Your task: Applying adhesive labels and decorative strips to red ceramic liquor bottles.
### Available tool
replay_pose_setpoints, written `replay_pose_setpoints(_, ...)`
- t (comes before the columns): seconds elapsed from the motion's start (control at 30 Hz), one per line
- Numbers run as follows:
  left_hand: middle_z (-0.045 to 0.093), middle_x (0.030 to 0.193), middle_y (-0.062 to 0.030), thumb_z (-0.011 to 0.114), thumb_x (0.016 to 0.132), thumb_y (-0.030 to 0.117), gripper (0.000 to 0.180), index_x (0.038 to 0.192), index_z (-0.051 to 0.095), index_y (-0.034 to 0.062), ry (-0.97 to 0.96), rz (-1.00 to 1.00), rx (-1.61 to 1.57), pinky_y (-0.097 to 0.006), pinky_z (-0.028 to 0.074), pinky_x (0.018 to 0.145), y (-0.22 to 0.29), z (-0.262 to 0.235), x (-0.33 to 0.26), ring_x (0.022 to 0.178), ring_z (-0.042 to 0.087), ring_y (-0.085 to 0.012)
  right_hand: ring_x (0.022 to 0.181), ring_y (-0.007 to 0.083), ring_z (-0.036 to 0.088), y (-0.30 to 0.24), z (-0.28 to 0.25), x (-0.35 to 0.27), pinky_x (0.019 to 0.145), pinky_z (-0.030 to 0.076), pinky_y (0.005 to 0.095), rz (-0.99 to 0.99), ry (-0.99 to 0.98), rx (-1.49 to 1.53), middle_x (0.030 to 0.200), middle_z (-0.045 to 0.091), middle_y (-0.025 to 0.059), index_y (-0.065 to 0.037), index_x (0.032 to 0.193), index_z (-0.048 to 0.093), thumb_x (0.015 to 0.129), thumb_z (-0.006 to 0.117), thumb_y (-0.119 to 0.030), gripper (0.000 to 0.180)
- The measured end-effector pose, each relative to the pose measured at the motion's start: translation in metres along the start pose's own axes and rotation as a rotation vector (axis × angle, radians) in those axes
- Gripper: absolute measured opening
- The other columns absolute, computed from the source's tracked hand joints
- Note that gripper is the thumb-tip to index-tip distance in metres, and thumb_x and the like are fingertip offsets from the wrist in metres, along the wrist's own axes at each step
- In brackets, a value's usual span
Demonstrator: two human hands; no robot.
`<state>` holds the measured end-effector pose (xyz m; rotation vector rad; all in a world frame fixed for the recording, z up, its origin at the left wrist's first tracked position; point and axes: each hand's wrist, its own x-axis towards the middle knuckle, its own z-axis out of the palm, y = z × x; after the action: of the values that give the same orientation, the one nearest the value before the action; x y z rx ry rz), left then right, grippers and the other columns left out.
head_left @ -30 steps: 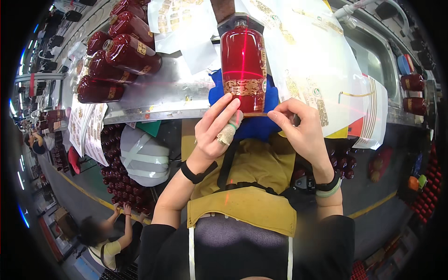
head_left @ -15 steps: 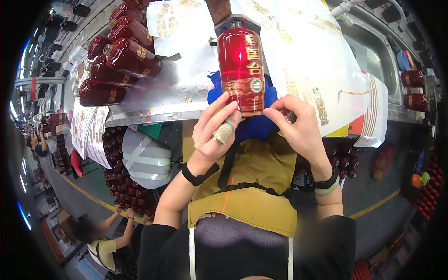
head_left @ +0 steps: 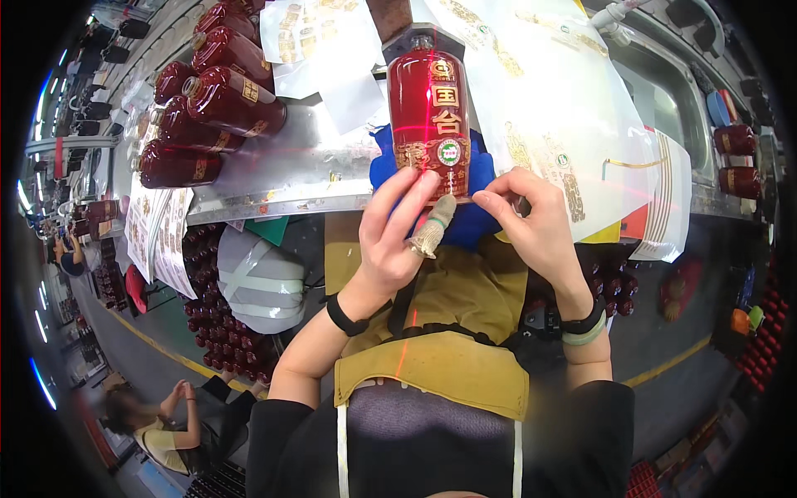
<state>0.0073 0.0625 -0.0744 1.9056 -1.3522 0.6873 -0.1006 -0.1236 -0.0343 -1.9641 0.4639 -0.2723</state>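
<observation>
A glossy dark-red glass bottle [head_left: 411,108] with gold decoration and a small round green-and-white emblem lies before me, neck pointing away, on a blue cloth [head_left: 486,170]. My left hand [head_left: 397,228] grips its lower end, fingers along the glass and the thumb, in a knitted cover [head_left: 433,226], at the base. By the base's right corner is my right hand [head_left: 533,217], thumb and forefinger pinched together; whatever is between the tips, if anything, is too small to make out. A red light line runs along the bottle.
Several red bottles [head_left: 228,101] lie stacked at the left of the metal bench [head_left: 311,158]. Printed sheets with gold designs [head_left: 573,108] cover its right side. More sheets [head_left: 166,241] hang at the left edge. A seated person [head_left: 170,436] is at lower left.
The bottle has rolled slightly leftward under my left hand, so its gold front faces up more. My left thumb has moved right across the base. The person at lower left has drawn their arms in.
</observation>
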Motion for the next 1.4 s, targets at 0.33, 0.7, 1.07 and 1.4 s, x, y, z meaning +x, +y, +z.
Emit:
replay_pose_setpoints(0.33,0.075,0.112,-0.0144,0.078,0.081,-0.010,0.018,0.096,0.071,-0.0058,0.131,-0.149,-0.121,-0.040,0.064,0.081,-0.005,0.003,-0.007,0.105,0.072,-0.0330,0.066,0.0157,0.057,-0.007,-0.002,-0.001,0.061,0.045,0.0304,-0.011,-0.019,0.050,0.075,0.064,0.0082,0.001,0.088,0.071,0.091,0.079,-0.016,0.019)
replay_pose_setpoints(0.7,0.072,0.124,-0.0153,0.077,0.084,-0.003,0.021,0.105,0.074,-0.0023,-0.015,-0.029,0.093,-0.042,0.058,0.092,0.004,-0.003,-0.003,0.118,0.065,-0.0353,0.065,0.0168,0.057,0.003,-0.002,0.001,0.061,0.045,0.0314,0.000,0.010,0.009,0.075,0.063,0.0082,0.001,0.086,0.071,0.090,0.079,-0.015,0.019)
replay_pose_setpoints(1.07,0.076,0.111,-0.0143,0.080,0.081,-0.010,0.026,0.106,0.073,-0.0067,0.122,-0.162,-0.092,-0.039,0.062,0.087,-0.005,0.001,-0.008,0.103,0.073,-0.0331,0.063,0.0157,0.055,-0.008,0.003,-0.002,0.059,0.044,0.0309,-0.063,-0.007,0.032,0.075,0.061,0.0070,0.001,0.086,0.069,0.090,0.079,-0.013,0.018)
replay_pose_setpoints(1.4,0.073,0.123,-0.0116,0.084,0.075,0.003,0.021,0.095,0.076,0.0034,0.018,-0.082,0.062,-0.043,0.055,0.094,0.007,-0.002,-0.004,0.120,0.062,-0.0333,0.062,0.0167,0.056,0.000,0.002,-0.002,0.059,0.045,0.0313,-0.049,0.010,0.017,0.076,0.061,0.0079,0.000,0.086,0.070,0.090,0.079,-0.014,0.017)
